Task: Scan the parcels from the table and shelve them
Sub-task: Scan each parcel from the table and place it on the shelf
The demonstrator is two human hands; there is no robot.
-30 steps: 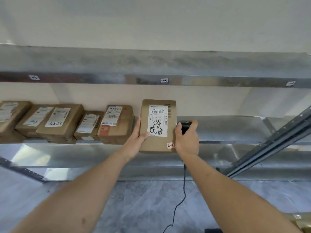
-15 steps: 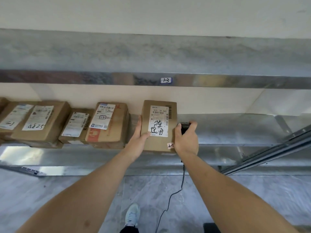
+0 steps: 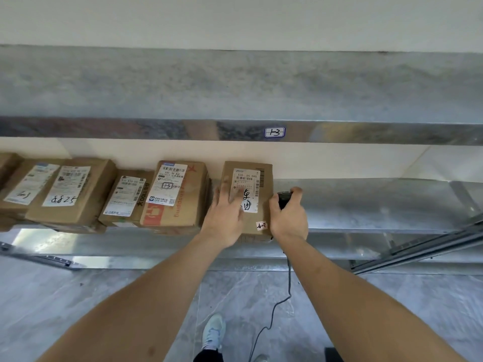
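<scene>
Parcel down on the shelf

Half a second ago our left hand (image 3: 226, 218) gripped the parcel (image 3: 248, 199) by its left edge, thumb across the label; now the hand lies flat on the parcel's face, fingers (image 3: 222, 194) straight and spread, released from any grasp. The parcel rests on the metal shelf (image 3: 366, 205), just right of the row of boxes (image 3: 172, 197), apart from them. Our right hand (image 3: 288, 218) stays clenched around the black scanner (image 3: 283, 198) at the parcel's right edge.

Our left hand covers the lower left of the white label (image 3: 248, 189), and most of the scanner is hidden in the fist; its cable (image 3: 288, 278) hangs below. The leftmost boxes are cut off by the frame.

The parcel is plain brown cardboard, rectangular; the shelf is dull galvanised sheet with a tag (image 3: 274, 132) on the edge above.
</scene>
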